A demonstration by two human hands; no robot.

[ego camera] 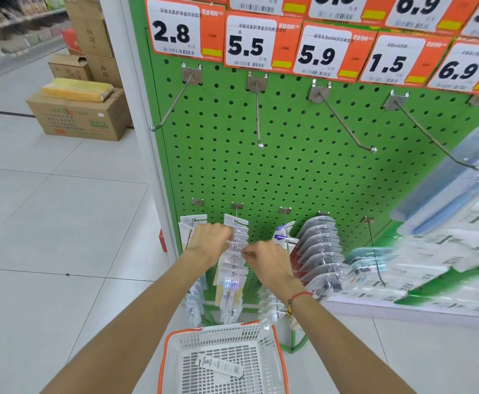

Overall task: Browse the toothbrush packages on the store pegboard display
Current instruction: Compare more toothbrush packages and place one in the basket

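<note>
We see a row of clear-and-white carded toothbrush packages [236, 253] hanging on a metal hook low on the green perforated pegboard [289, 172]. Our left hand [210, 241] curls its fingers round the upper cards of that row, its grip clamped on them. Our right hand [269, 264] pinches a card edge just beside the left, its grip closed on the same row. A red string bracelet [299, 297] circles the right wrist. On the pegboard's hooks to either side hang more packages, a fan of grey-backed ones [320, 243] to the right. Higher on the pegboard, bare metal hooks [258, 115] jut out beneath orange-and-white price tags [261, 42]. Below the pegboard, on the pale tiled floor, stands a white plastic basket with an orange rim [276, 354], a flat white package [221, 365] lying inside. Left of the pegboard, brown cardboard boxes [82, 115] are stacked.
</note>
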